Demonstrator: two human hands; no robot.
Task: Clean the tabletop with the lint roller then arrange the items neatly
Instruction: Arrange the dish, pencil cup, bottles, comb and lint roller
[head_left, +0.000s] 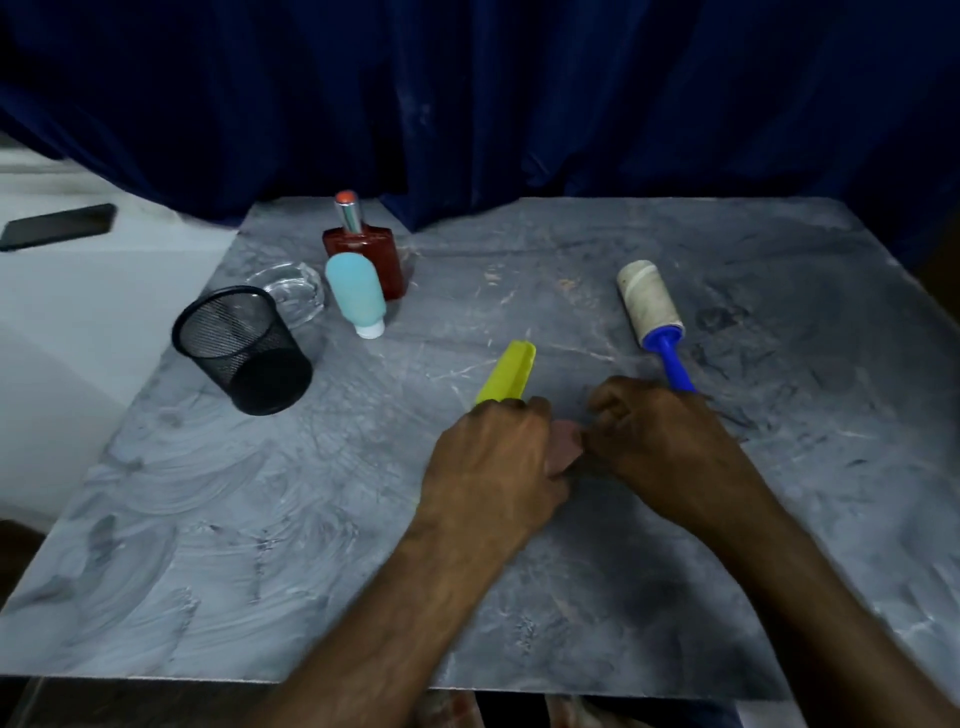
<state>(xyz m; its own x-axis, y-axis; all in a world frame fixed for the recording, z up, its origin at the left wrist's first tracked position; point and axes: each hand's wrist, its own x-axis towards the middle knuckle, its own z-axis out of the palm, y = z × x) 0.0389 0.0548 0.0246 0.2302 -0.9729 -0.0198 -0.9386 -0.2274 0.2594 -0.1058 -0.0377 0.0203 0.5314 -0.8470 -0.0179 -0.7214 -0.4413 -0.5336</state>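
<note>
Grey marbled tabletop (260, 545) lies bare along its near and left edges. Both hands meet mid-table — the left hand (493, 462) curled around a yellow-green plastic piece (511, 371), the right hand (660, 436) curled around the lint roller (655, 317), whose long axis runs away, its roll pointing far-left. A black mesh cup (244, 353) leans at the left.

2 bare hands (571, 457) and forearms, no sleeves, rings or watch
</note>
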